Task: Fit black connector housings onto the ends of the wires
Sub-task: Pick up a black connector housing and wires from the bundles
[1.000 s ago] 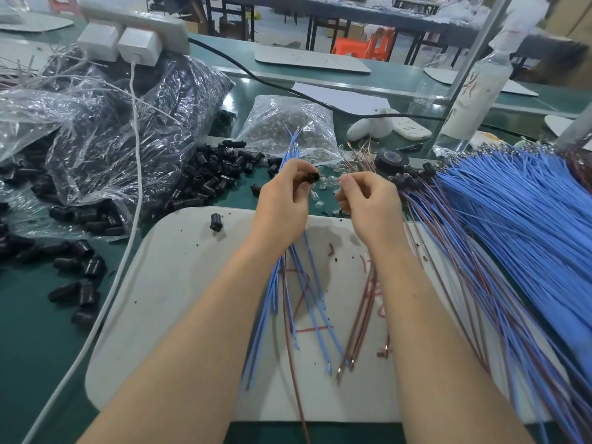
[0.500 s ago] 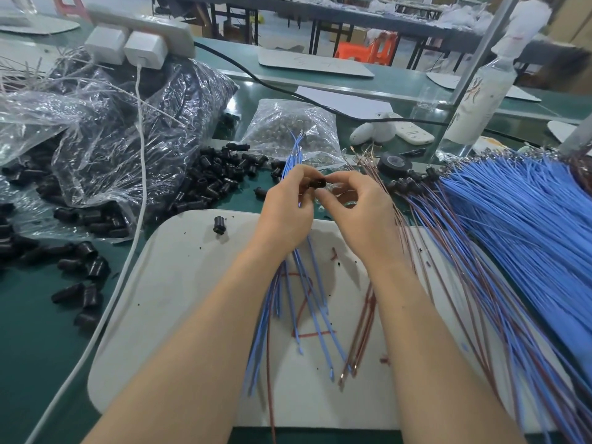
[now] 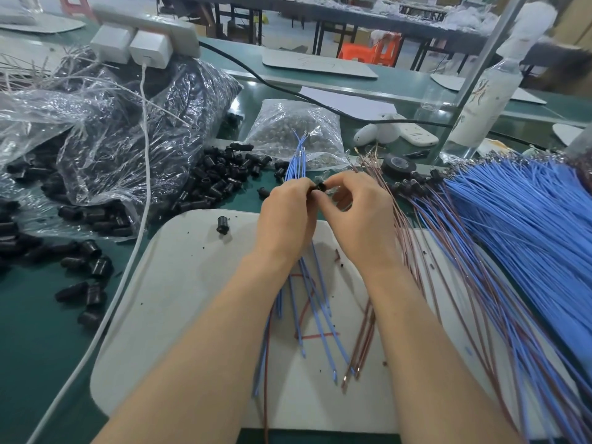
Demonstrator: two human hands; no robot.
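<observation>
Far left: loose black housings [image 3: 93, 251] scattered on the green table [image 3: 38, 347], crumpled clear bags [image 3: 105, 136] behind them, and a white cable [image 3: 141, 193] running down to the near edge. The housing pile [image 3: 217, 177] sits just beyond the white board's [image 3: 179, 299] far-left corner. One lone housing [image 3: 222, 225] stands on the board near that corner, with bare board showing between it and the left forearm. The left hand [image 3: 285, 213] is curled, gripping a bundle of blue wires [image 3: 296, 155] and pinching a black housing [image 3: 320, 187] at its fingertips. The housing is held above the board's far edge, right between both hands. The right hand [image 3: 358, 213] is curled, thumb and forefinger closing on the same housing from the right. Brown wires [image 3: 362, 344] lie under the right forearm. A blue wire heap [image 3: 528, 219] covers the board's right edge and crowds that side.
</observation>
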